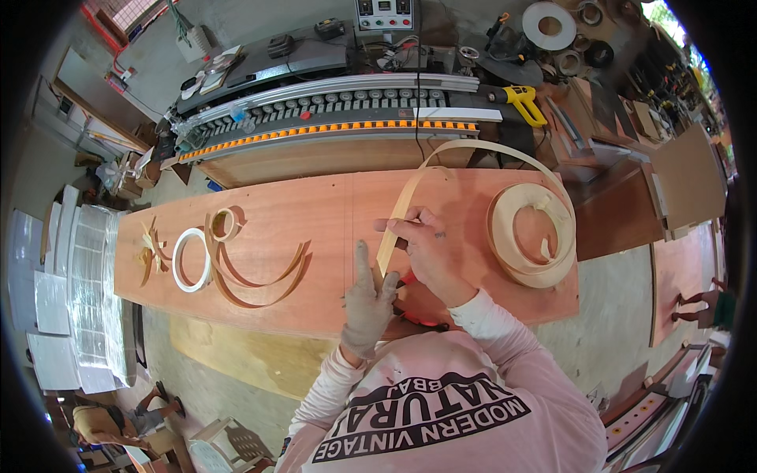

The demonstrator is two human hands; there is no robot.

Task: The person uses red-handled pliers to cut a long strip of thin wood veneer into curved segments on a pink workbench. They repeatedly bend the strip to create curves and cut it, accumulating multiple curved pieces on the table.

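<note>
A pale strip of edge banding (403, 197) arcs from the large coil (505, 258) on the right of the wood-topped table to my hands. My bare right hand (424, 249) pinches the strip between thumb and fingers. Lower down, my gloved left hand (367, 303) has the strip's end between its thumb and fingers, its index finger stretched along one side. A red and black tool (427, 322) lies by the table's near edge, partly hidden under my hands and sleeve; its kind I cannot make out.
Left on the tabletop (331, 213) lie a white ring (177, 264), a small tape roll (237, 224), curled brown strips (264, 303) and a bundle of offcuts (150, 251). Behind stands a roller machine (323, 124) with a yellow heat gun (523, 106). Other people are at lower left and far right.
</note>
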